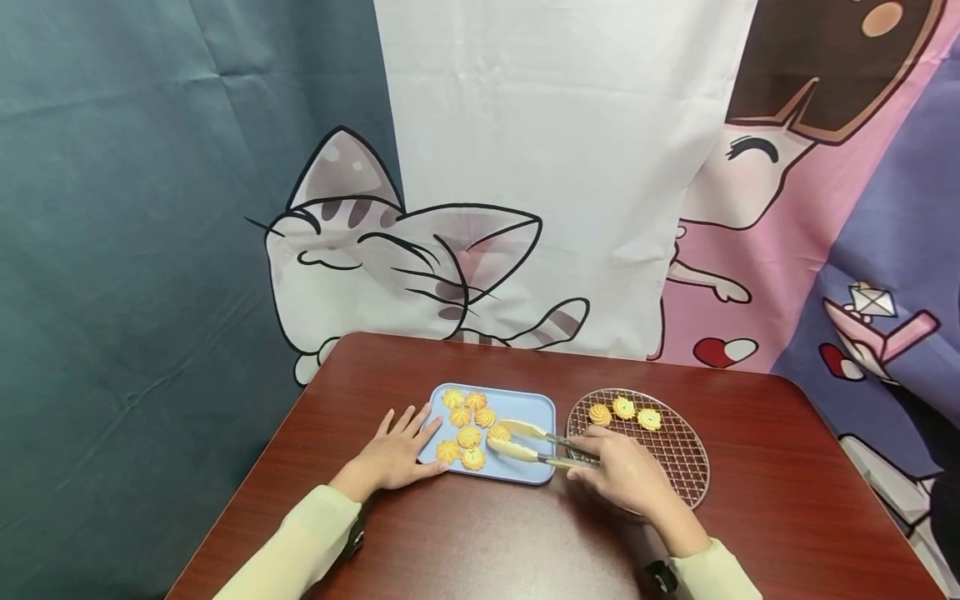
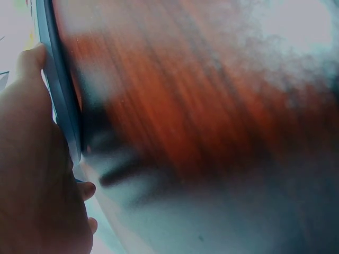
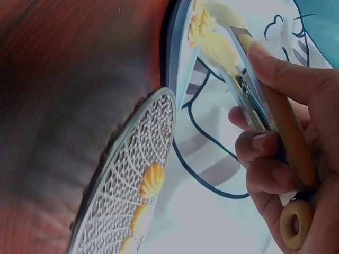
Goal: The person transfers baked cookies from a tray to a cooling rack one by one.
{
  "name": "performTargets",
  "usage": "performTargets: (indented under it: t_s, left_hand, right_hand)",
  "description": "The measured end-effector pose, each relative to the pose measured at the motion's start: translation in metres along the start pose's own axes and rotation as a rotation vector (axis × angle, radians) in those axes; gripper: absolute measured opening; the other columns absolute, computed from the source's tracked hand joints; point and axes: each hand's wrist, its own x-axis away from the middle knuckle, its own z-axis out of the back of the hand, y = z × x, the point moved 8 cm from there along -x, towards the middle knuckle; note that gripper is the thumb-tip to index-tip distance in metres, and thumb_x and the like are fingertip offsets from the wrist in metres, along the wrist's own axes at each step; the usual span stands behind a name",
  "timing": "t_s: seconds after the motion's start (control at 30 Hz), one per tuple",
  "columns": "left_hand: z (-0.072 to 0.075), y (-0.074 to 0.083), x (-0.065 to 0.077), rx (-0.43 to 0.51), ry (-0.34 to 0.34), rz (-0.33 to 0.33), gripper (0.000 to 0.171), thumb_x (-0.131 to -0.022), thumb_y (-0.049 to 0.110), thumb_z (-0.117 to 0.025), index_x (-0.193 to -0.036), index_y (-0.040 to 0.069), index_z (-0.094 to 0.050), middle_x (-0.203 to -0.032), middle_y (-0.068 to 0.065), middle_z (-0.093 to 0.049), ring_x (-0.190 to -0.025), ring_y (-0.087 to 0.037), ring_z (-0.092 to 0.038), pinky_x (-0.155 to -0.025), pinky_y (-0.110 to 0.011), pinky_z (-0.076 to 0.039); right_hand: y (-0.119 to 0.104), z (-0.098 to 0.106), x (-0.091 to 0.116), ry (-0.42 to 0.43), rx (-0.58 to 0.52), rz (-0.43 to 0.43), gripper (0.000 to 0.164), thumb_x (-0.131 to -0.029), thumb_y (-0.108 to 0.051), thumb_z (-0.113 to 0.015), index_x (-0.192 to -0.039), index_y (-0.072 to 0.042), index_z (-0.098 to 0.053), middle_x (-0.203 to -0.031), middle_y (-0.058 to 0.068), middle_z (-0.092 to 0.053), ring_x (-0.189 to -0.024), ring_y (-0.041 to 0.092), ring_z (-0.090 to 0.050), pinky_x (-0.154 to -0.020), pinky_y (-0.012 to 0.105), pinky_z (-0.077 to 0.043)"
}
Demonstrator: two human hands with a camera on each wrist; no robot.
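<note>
My right hand (image 1: 626,473) grips a pair of tongs (image 3: 288,124), with fingers curled round one arm and the thumb on the other. The cream-coloured tips reach over the blue tray (image 1: 534,472), on either side of a swirled cookie (image 1: 498,432) or very near it; whether they pinch it I cannot tell. Several golden cookies (image 1: 468,437) lie on the tray's left half. Spread along the tray's left edge, my left hand (image 1: 395,452) touches the rim with straight fingers. In the left wrist view, that hand (image 2: 39,159) lies beside the tray's side wall (image 2: 63,95).
Right of the tray stands a round wire rack (image 1: 693,467), partly under my right hand and forearm. Three cookies (image 1: 623,407) sit near its far edge. Both stand on a reddish-brown table (image 1: 480,542), with a printed cartoon curtain (image 1: 562,167) behind it.
</note>
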Motion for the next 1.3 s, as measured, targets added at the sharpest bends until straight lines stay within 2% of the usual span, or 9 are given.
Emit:
performTargets:
  t_s: [0.13, 0.4, 0.67, 0.83, 1.17, 1.3]
  left_hand:
    - [0.000, -0.001, -0.001, -0.014, -0.004, 0.008, 0.089, -0.093, 0.079, -0.038, -0.162, 0.023, -0.029, -0.170, -0.006, -0.014, -0.155, -0.036, -0.017, -0.121, -0.061, -0.009]
    - [-0.001, -0.002, -0.001, -0.001, -0.004, 0.008, 0.089, -0.093, 0.078, -0.040, -0.162, 0.024, -0.028, -0.170, -0.005, -0.014, -0.155, -0.036, -0.017, -0.121, -0.061, -0.008]
    - [0.001, -0.001, 0.001, 0.004, 0.003, 0.003, 0.089, -0.093, 0.077, -0.042, -0.162, 0.022, -0.029, -0.170, -0.006, -0.016, -0.154, -0.037, -0.018, -0.121, -0.062, -0.009]
    - [0.000, 0.000, 0.001, 0.009, 0.001, 0.002, 0.089, -0.093, 0.077, -0.042, -0.162, 0.022, -0.029, -0.170, -0.006, -0.016, -0.154, -0.037, -0.018, -0.121, -0.062, -0.009]
    - [0.000, 0.000, 0.000, 0.012, 0.002, 0.003, 0.088, -0.093, 0.076, -0.043, -0.162, 0.022, -0.029, -0.170, -0.006, -0.016, -0.154, -0.036, -0.018, -0.121, -0.062, -0.009]
    - [-0.001, -0.001, -0.001, 0.007, 0.005, 0.004, 0.089, -0.093, 0.077, -0.042, -0.162, 0.022, -0.029, -0.170, -0.006, -0.016, -0.154, -0.037, -0.018, -0.121, -0.062, -0.009]
  right_hand:
    - [0.002, 0.007, 0.003, 0.013, 0.008, 0.008, 0.049, -0.077, -0.036, -0.088, -0.121, -0.016, -0.077, -0.113, -0.002, -0.071, -0.088, 0.016, -0.069, -0.075, 0.038, -0.057]
    - [0.010, 0.018, 0.010, 0.043, 0.020, -0.001, 0.049, -0.076, -0.034, -0.089, -0.119, -0.015, -0.077, -0.106, -0.007, -0.070, -0.080, 0.008, -0.063, -0.069, 0.033, -0.054]
    - [0.016, 0.026, 0.017, 0.064, 0.029, -0.010, 0.051, -0.075, -0.034, -0.089, -0.120, -0.014, -0.077, -0.107, -0.003, -0.070, -0.082, 0.014, -0.066, -0.070, 0.037, -0.055]
    - [0.020, 0.033, 0.022, 0.091, 0.034, -0.002, 0.049, -0.075, -0.033, -0.089, -0.119, -0.013, -0.077, -0.105, -0.005, -0.069, -0.079, 0.013, -0.065, -0.068, 0.037, -0.055]
    - [0.035, 0.045, 0.035, 0.091, 0.019, -0.065, 0.050, -0.078, -0.034, -0.088, -0.122, -0.013, -0.076, -0.109, 0.000, -0.070, -0.091, 0.026, -0.070, -0.077, 0.050, -0.056]
    - [0.040, 0.049, 0.039, 0.088, 0.019, -0.086, 0.049, -0.079, -0.035, -0.087, -0.122, -0.014, -0.076, -0.117, 0.007, -0.071, -0.102, 0.035, -0.070, -0.082, 0.057, -0.055]
